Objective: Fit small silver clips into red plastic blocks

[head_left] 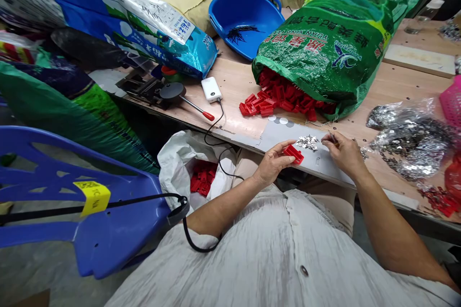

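Observation:
My left hand (275, 162) grips a small red plastic housing (293, 154) between thumb and fingers, over the table's front edge. To its right, my right hand (344, 150) is closed in a pinch above a grey sheet (279, 138); whatever its fingertips hold is too small to make out. Between the hands lies a little heap of shiny metal pieces (307, 142) on the sheet. Farther back, many more red plastic parts (277, 96) spill from the mouth of a green woven sack (324, 48).
A white sack (176, 153) holding red parts stands below the table edge, left of my lap. A power bank (211, 89) trails a black cable. Behind are a blue basin (248, 14) and a lever tool (173, 91). Bagged metal pieces (410, 139) lie right.

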A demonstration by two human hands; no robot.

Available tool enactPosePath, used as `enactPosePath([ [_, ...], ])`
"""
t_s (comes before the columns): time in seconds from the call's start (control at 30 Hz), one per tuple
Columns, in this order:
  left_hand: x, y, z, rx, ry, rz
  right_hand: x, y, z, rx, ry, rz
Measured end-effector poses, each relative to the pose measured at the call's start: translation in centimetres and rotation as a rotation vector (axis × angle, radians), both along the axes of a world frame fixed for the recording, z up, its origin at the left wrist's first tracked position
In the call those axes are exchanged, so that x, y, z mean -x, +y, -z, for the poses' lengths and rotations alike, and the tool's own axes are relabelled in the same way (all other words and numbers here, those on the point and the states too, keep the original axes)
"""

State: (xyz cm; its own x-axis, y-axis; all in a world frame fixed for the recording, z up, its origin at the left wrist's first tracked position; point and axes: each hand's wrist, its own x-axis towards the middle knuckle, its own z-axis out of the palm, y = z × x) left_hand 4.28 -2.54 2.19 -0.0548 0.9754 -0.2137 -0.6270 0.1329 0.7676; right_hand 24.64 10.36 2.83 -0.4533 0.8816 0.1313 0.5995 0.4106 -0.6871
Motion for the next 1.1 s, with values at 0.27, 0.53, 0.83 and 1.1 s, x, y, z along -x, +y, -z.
enactPosePath([
  [0.27,-0.6,0.3,-0.1,-0.017,0.089,0.003,1.6,-5.2,-1.9,0.177,0.225,-0.139],
  [0.53,-0.7,0.5,-0.6,-0.030,0.100,0.026,2.0,-6.0,-1.5,0.028,0.244,-0.256],
  [0.83,-0.6,0.6,-0.3,-0.122,0.220,0.046,1.4,-5.8,-1.6,0.010,0.206,-0.363],
  [1.1,0.1,1.1,1.1,-0.194,0.321,0.046,0.7,-5.8,-0.3,0.029,0.106,-0.229],
])
